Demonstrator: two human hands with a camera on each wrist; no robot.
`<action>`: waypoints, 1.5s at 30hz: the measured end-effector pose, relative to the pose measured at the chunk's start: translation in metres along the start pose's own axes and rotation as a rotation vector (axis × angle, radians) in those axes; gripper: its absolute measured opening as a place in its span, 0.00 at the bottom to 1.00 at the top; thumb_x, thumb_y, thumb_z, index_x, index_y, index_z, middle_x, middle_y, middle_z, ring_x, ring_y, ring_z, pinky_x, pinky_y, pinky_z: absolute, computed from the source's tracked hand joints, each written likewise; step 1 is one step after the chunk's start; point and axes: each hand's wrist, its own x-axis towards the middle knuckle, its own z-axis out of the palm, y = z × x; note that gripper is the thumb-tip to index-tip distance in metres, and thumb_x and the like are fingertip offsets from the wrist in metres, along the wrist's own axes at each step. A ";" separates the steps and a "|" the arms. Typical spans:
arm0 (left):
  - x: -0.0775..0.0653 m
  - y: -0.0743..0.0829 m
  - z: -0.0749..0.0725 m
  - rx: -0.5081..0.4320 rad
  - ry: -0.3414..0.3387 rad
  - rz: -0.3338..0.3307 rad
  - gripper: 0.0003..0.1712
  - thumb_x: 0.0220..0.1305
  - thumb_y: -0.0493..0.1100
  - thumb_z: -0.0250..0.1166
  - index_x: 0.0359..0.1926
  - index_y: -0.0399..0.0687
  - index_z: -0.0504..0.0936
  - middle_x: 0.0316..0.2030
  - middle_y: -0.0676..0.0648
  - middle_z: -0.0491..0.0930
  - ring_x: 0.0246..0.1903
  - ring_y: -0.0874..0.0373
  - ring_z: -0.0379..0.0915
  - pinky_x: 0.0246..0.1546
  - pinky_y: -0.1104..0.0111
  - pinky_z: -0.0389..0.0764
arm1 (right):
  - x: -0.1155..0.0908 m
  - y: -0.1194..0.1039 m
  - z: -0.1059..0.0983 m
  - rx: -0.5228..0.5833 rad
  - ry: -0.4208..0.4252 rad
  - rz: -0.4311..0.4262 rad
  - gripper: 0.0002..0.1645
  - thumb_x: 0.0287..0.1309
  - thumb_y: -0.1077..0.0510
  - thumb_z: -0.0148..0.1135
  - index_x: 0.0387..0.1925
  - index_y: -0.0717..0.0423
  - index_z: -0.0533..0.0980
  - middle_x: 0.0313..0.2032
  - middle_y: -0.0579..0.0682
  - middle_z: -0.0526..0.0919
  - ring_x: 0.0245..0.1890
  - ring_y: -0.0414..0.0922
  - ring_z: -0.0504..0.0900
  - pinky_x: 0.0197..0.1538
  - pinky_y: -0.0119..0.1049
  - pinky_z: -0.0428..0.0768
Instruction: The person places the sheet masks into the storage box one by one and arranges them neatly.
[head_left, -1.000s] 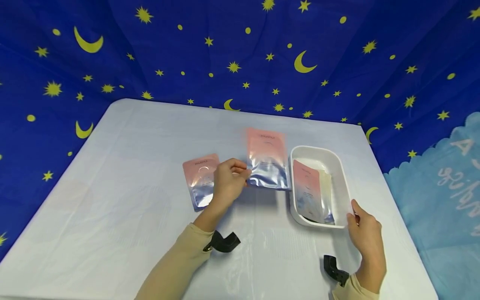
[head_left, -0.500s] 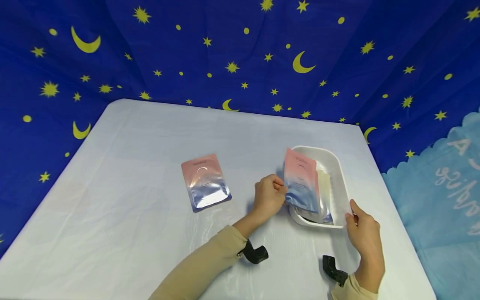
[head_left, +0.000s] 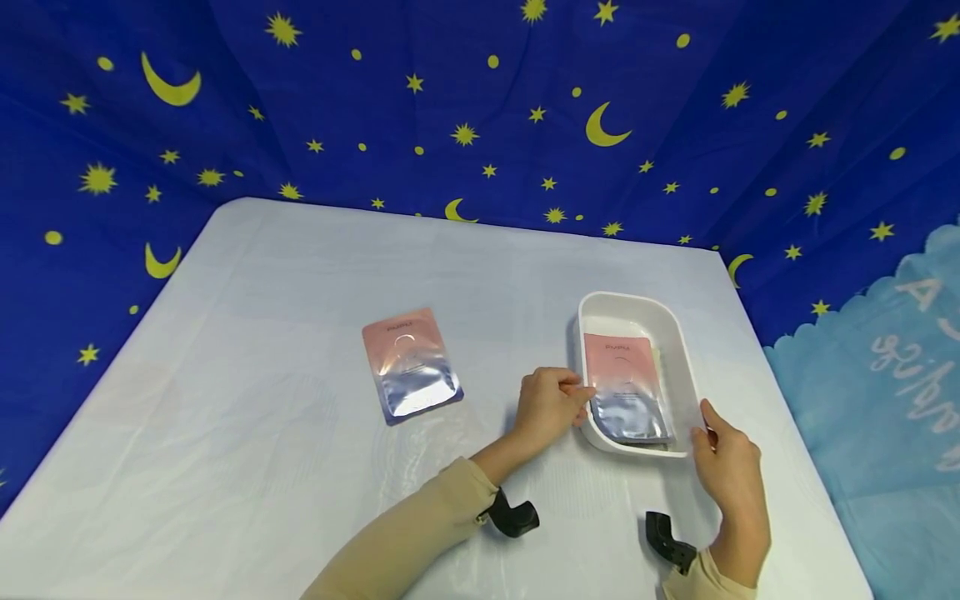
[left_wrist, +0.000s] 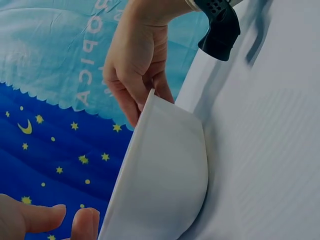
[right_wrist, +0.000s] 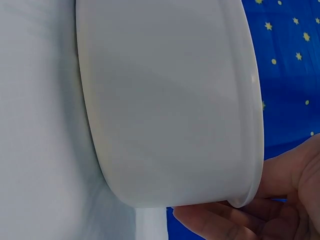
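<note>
A pink-to-blue foil packet [head_left: 626, 383] lies inside a white plastic tub [head_left: 681, 367], on top of other packets that it mostly covers. My left hand [head_left: 546, 408] is at the tub's left rim, fingertips right by the packet's edge. In the left wrist view, the thumb and finger [left_wrist: 45, 218] are apart with nothing between them. My right hand [head_left: 731, 467] grips the tub's near right corner; the right wrist view has its fingers [right_wrist: 215, 220] under the rim. A second foil packet [head_left: 412, 367] lies flat on the table, left of the tub.
A white cloth [head_left: 285, 333] covers the table. Behind it hangs a dark blue curtain [head_left: 420, 100] with yellow moons and stars, and a light blue cloth [head_left: 885, 400] with lettering hangs at the right. Black wrist mounts [head_left: 513, 515] stick out from both sleeves.
My left hand has carried a foil packet rightward from above the table into the tub and let go of it there. The right hand has stayed on the tub.
</note>
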 end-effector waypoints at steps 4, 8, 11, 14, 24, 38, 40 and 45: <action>-0.001 0.000 -0.004 0.026 0.000 -0.014 0.16 0.58 0.37 0.71 0.44 0.30 0.84 0.25 0.42 0.85 0.16 0.61 0.81 0.16 0.76 0.79 | 0.001 0.000 0.000 0.008 -0.025 0.020 0.29 0.67 0.64 0.49 0.68 0.69 0.62 0.55 0.76 0.74 0.40 0.58 0.76 0.38 0.44 0.76; -0.001 -0.001 -0.012 0.043 -0.009 -0.018 0.19 0.59 0.38 0.70 0.48 0.30 0.82 0.27 0.44 0.85 0.16 0.62 0.81 0.16 0.76 0.78 | 0.001 0.000 0.000 0.011 -0.032 0.034 0.29 0.68 0.64 0.48 0.68 0.69 0.61 0.57 0.76 0.72 0.42 0.60 0.76 0.43 0.52 0.77; -0.002 -0.002 -0.020 0.050 -0.002 -0.010 0.21 0.59 0.39 0.70 0.51 0.31 0.81 0.28 0.44 0.85 0.16 0.60 0.82 0.15 0.75 0.78 | 0.000 0.000 0.001 0.010 -0.027 0.028 0.29 0.68 0.65 0.48 0.68 0.69 0.61 0.57 0.76 0.73 0.41 0.60 0.76 0.43 0.52 0.77; -0.003 -0.004 -0.033 0.063 0.039 0.005 0.21 0.59 0.39 0.70 0.52 0.33 0.81 0.28 0.43 0.85 0.17 0.56 0.83 0.16 0.74 0.79 | 0.001 0.000 0.001 0.008 -0.027 0.025 0.29 0.67 0.65 0.48 0.67 0.69 0.61 0.56 0.76 0.73 0.41 0.59 0.76 0.41 0.49 0.77; -0.007 -0.033 -0.120 0.689 0.481 0.034 0.28 0.56 0.49 0.72 0.52 0.35 0.80 0.37 0.38 0.82 0.34 0.40 0.81 0.33 0.52 0.81 | 0.000 0.000 -0.001 -0.004 -0.032 0.045 0.29 0.68 0.63 0.48 0.68 0.68 0.61 0.57 0.76 0.73 0.41 0.58 0.75 0.42 0.50 0.75; -0.025 -0.057 -0.166 0.861 0.422 -0.322 0.48 0.36 0.59 0.82 0.48 0.28 0.71 0.43 0.28 0.71 0.42 0.31 0.75 0.33 0.46 0.80 | 0.000 -0.002 -0.001 -0.004 -0.014 0.034 0.28 0.67 0.64 0.48 0.68 0.68 0.62 0.54 0.75 0.75 0.40 0.58 0.75 0.41 0.49 0.75; -0.025 -0.058 -0.167 0.865 0.438 -0.328 0.49 0.34 0.59 0.82 0.48 0.28 0.71 0.44 0.28 0.71 0.44 0.30 0.74 0.34 0.45 0.80 | 0.000 -0.002 0.000 -0.004 -0.007 0.018 0.28 0.67 0.64 0.49 0.67 0.68 0.63 0.53 0.76 0.76 0.39 0.58 0.76 0.40 0.47 0.75; -0.024 -0.062 -0.171 0.832 0.451 -0.305 0.49 0.32 0.56 0.84 0.47 0.26 0.71 0.44 0.26 0.70 0.44 0.29 0.74 0.38 0.46 0.80 | -0.001 -0.002 0.000 0.000 0.007 -0.001 0.28 0.67 0.64 0.49 0.66 0.69 0.63 0.53 0.76 0.75 0.39 0.59 0.76 0.41 0.50 0.76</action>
